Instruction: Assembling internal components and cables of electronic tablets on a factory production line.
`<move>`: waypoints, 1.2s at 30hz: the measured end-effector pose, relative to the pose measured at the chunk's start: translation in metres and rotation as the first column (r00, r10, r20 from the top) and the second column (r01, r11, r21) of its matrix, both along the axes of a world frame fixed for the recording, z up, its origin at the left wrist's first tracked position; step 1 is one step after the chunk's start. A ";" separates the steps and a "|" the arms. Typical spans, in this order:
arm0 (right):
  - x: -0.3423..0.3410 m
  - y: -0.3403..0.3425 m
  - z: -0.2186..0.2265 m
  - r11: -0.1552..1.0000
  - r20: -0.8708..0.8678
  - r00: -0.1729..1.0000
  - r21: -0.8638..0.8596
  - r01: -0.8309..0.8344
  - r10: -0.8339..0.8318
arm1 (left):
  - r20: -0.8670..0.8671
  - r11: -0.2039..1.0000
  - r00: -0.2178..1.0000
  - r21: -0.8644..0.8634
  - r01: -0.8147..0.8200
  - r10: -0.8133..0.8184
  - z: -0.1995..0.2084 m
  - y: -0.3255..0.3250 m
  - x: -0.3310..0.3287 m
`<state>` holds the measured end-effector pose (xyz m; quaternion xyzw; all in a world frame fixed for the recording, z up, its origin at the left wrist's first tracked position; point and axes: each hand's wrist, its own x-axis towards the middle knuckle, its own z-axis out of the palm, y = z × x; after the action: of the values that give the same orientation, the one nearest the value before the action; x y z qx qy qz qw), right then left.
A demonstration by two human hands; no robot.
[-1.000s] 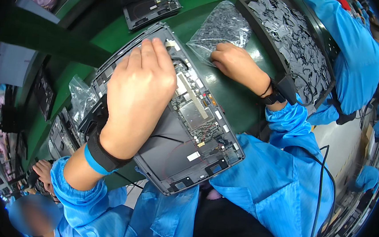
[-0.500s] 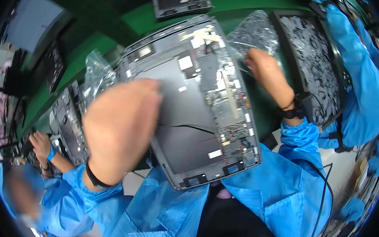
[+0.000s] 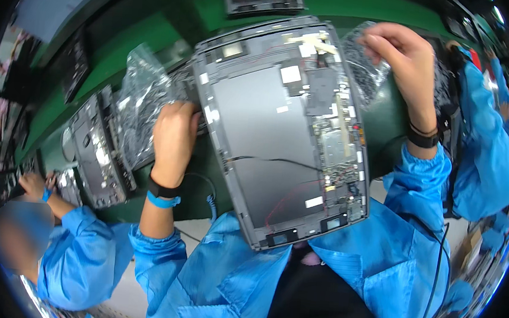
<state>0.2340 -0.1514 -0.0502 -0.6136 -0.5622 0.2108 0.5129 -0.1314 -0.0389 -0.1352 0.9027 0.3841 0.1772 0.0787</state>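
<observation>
I record 1 opened chassis [image 3: 257,123] between left hand [image 3: 173,138] and right hand [image 3: 410,63], both part-curled; whether gripping anything, I cannot tell.

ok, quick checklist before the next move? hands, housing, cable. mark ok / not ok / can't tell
1. Open housing inner side up: ok, boards and grey panel face the camera.
2. Inner panel free of cables: not ok, a black cable lies across it.
3. Right hand off the housing: ok, raised beyond its right edge.
4. Right fingertips empty: cannot tell, they are pinched and too small to read.
5. Left hand free of contact: cannot tell, it is beside the housing's left edge, fingers curled.
6. Left wristbands on: ok, one black, one blue.
</observation>
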 end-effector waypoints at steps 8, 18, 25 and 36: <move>-0.003 0.043 0.018 0.979 0.288 0.936 -0.044 -0.200 0.204 | 0.030 1.000 0.999 -0.012 0.029 -0.028 -0.006 0.005 0.008; -0.033 0.027 0.011 0.997 0.757 0.649 0.054 0.050 -0.073 | 0.100 0.965 0.982 -0.225 -0.137 0.163 0.016 -0.019 0.022; -0.034 0.041 0.005 0.998 0.683 0.728 0.067 0.006 -0.051 | 0.765 0.966 0.623 -0.253 0.060 0.162 0.058 -0.056 0.035; -0.031 0.036 0.011 0.995 0.619 0.783 -0.098 -0.003 0.064 | 0.816 0.926 0.577 -0.229 0.301 0.015 0.054 -0.057 0.073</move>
<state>0.2034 -0.1158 -0.0391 -0.6614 -0.7002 0.0316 0.2668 -0.0588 -0.0960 -0.0811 0.7237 0.2555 0.4891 0.4144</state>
